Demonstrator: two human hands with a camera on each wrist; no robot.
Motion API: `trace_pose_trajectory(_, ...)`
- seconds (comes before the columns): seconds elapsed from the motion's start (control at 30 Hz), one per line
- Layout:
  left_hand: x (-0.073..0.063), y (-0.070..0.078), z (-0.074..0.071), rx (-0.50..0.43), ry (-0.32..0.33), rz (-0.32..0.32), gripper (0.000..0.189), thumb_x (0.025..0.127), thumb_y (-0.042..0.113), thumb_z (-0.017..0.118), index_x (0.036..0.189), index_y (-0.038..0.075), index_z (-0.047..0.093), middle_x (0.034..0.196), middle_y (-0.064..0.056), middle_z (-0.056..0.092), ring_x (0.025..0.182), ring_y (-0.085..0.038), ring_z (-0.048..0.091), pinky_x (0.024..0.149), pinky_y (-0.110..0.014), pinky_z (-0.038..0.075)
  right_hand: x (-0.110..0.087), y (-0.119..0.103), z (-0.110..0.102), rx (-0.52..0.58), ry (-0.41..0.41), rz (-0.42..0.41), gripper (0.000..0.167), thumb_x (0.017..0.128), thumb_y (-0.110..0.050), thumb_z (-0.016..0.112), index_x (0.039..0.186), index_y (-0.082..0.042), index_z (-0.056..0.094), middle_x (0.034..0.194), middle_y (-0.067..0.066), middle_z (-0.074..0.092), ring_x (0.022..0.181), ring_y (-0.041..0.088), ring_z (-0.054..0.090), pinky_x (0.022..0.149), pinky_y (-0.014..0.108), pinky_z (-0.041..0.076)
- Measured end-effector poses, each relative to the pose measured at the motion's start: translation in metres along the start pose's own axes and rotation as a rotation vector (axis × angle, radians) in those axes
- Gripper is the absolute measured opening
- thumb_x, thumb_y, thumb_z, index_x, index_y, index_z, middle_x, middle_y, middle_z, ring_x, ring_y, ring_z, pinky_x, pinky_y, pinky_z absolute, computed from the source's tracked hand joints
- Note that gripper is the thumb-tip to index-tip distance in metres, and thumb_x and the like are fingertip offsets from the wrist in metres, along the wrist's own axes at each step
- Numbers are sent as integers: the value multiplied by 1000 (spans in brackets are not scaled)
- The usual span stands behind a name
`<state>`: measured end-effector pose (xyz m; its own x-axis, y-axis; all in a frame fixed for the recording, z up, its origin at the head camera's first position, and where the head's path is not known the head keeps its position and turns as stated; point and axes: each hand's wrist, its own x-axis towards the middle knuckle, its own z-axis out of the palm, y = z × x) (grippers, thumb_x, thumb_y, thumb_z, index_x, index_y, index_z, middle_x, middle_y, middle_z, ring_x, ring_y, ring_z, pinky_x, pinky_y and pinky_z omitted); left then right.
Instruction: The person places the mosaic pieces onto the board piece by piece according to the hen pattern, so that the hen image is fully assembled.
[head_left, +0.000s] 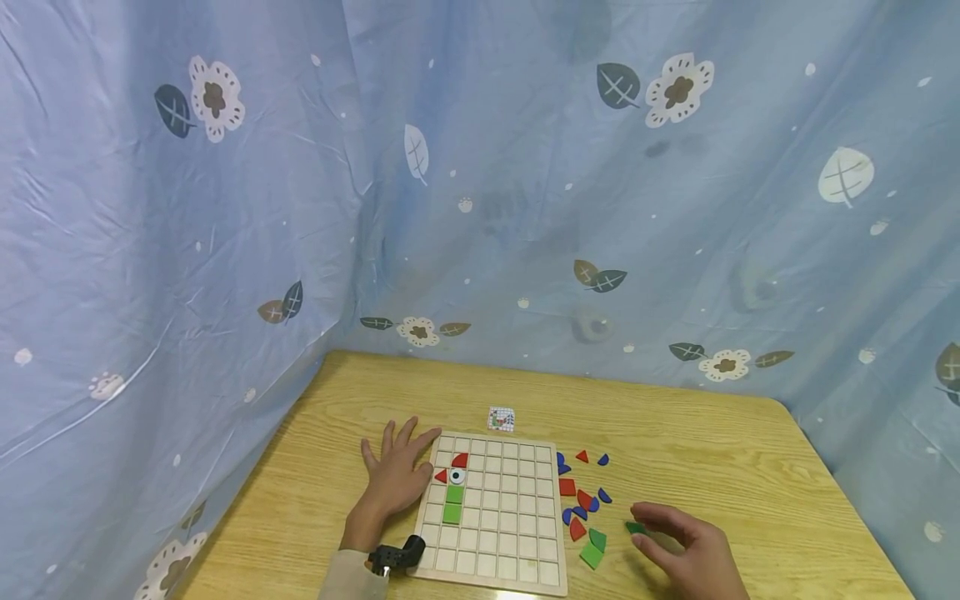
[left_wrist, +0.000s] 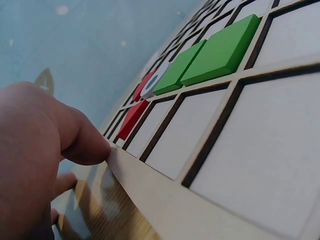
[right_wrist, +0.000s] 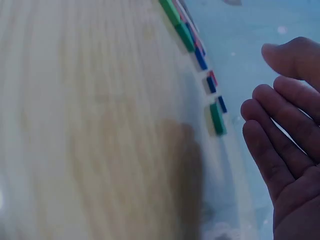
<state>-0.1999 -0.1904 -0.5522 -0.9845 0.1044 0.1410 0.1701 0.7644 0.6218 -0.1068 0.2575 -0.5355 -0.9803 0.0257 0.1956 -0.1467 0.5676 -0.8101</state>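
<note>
My left hand [head_left: 393, 475] rests against the left edge of a wooden grid board [head_left: 504, 543], fingers spread. In the left wrist view, a fingertip [left_wrist: 102, 152] meets the board's rim. On the board lie a red quarter-round [head_left: 460, 460], a red triangle [head_left: 441, 476], a round eye piece [head_left: 457, 476] and two green squares [head_left: 453, 504], stacked in a column. My right hand [head_left: 686, 546] hovers to the right, thumb and fingers parted around a dark green piece [head_left: 635, 527]. In the right wrist view this green piece [right_wrist: 217, 118] stays on the table, apart from the fingers.
Right of the board lie several loose pieces: red triangles [head_left: 582, 457], a red square [head_left: 567, 487], blue rounded pieces [head_left: 604, 496], a green square [head_left: 592, 555] and a green quarter-round [head_left: 597, 539]. A small pattern card [head_left: 501, 419] lies behind the board. Curtains [head_left: 525, 208] surround the table.
</note>
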Motion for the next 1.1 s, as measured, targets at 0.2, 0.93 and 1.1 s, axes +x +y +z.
trace_pose_trajectory(0.2,0,0,0,-3,-1,-2,60,96,12,61,154,22,64,175,-21,37,166,-58,12,118,-88,-14,3,11,-2,52,-24,146,36,88,-9,90,122,-5,81,118,11,83,96,3,79,83,20,64)
trace_pose_trajectory(0.93,0,1,-1,-1,1,3,59,96,12,61,155,21,64,175,-22,37,166,-58,11,118,-88,-14,6,4,-13,-78,-177,217,31,91,-11,88,120,-5,82,114,8,84,91,3,78,80,20,63)
trace_pose_trajectory(1.1,0,1,0,-5,-2,-1,59,96,12,61,155,22,64,175,-21,37,166,-58,11,118,-88,-14,6,5,-10,-102,-144,208,31,90,-10,89,120,-9,82,116,5,84,95,4,79,82,20,63)
